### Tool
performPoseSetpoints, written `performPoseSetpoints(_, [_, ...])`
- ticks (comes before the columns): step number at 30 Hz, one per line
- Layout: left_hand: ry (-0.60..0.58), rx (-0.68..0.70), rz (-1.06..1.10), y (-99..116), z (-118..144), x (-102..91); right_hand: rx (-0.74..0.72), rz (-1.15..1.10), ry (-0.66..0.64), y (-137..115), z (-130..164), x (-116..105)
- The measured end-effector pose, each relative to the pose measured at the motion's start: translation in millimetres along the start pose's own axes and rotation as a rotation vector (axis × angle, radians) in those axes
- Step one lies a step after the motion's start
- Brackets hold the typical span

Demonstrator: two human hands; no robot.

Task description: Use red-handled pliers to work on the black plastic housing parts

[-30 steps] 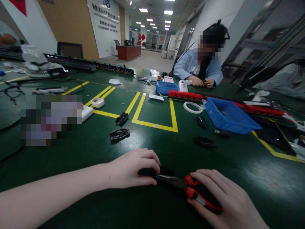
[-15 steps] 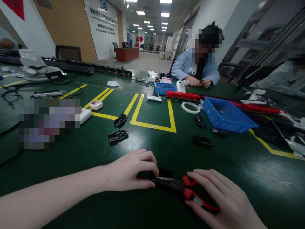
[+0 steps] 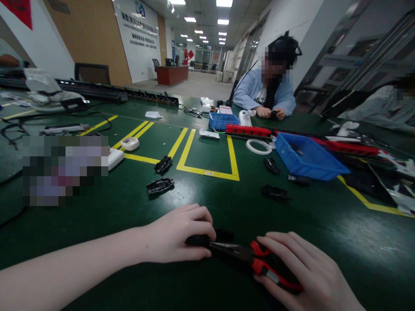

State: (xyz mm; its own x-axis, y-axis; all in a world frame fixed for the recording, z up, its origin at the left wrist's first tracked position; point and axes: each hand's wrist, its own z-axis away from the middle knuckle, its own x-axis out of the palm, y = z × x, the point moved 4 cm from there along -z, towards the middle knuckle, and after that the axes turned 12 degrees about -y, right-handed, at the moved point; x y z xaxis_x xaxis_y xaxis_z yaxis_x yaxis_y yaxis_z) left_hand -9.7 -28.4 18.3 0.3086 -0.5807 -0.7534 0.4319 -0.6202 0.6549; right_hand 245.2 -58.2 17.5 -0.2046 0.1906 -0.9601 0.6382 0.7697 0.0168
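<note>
My left hand (image 3: pixel 191 235) is closed around a small black part (image 3: pixel 197 240), pinched between thumb and fingers low over the table; its far side is hidden by the fingers. From the right, my right hand (image 3: pixel 301 268) grips long-nose pliers (image 3: pixel 264 264) by their red and black handles. The jaw tips reach the edge of the black part beside my left fingertips; whether they clamp it I cannot make out. A dark piece (image 3: pixel 225 235) shows just behind the jaws. Farther out on the left lie two black plastic pieces, one nearer (image 3: pixel 160 186) and one behind it (image 3: pixel 163 164).
Black parts (image 3: pixel 275 192) lie at right, before a blue bin (image 3: pixel 311 162). A smaller blue bin (image 3: pixel 223 121), white ring (image 3: pixel 258 147) and red strip (image 3: pixel 248 129) stand beyond. Yellow tape (image 3: pixel 207 173) marks the green table (image 3: pixel 106 276). Opposite sits a person (image 3: pixel 264 93).
The pliers and my right hand have shifted very slightly right and down. My left hand keeps its hold on the black part. The camera view has moved a little.
</note>
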Motion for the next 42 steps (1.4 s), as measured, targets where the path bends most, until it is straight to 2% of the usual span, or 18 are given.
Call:
performPoseSetpoints(5, [-0.003, 0.011, -0.008, -1.1, -0.7, 0.3, 0.009, -0.024, -0.035, 0.0, -3.1, 0.4])
performPoseSetpoints(10, [0.001, 0.018, -0.022, -2.1, -1.4, 0.4, -0.02, 0.049, 0.012, -0.2, -2.6, -3.8])
performPoseSetpoints(17, [0.015, 0.03, -0.024, -1.6, 0.5, 1.0, -0.068, 0.09, 0.009, 4.3, -5.4, -7.1])
performPoseSetpoints(23, [0.068, 0.053, -0.021, -3.2, 1.5, 2.5, -0.11, 0.153, 0.005, 4.3, -5.4, -10.9])
performPoseSetpoints(34, [0.068, 0.03, -0.03, 0.5, 1.6, 0.6, -0.055, 0.078, 0.013, 9.9, -2.6, -5.7])
performPoseSetpoints(39, [0.052, 0.032, -0.071, -0.2, 1.5, 1.2, 0.085, -0.018, 0.018, 11.3, -0.7, -5.2])
performPoseSetpoints(42, [0.054, 0.032, -0.083, -0.4, 1.8, 1.9, 0.073, -0.039, 0.0, 7.4, 0.6, -5.2])
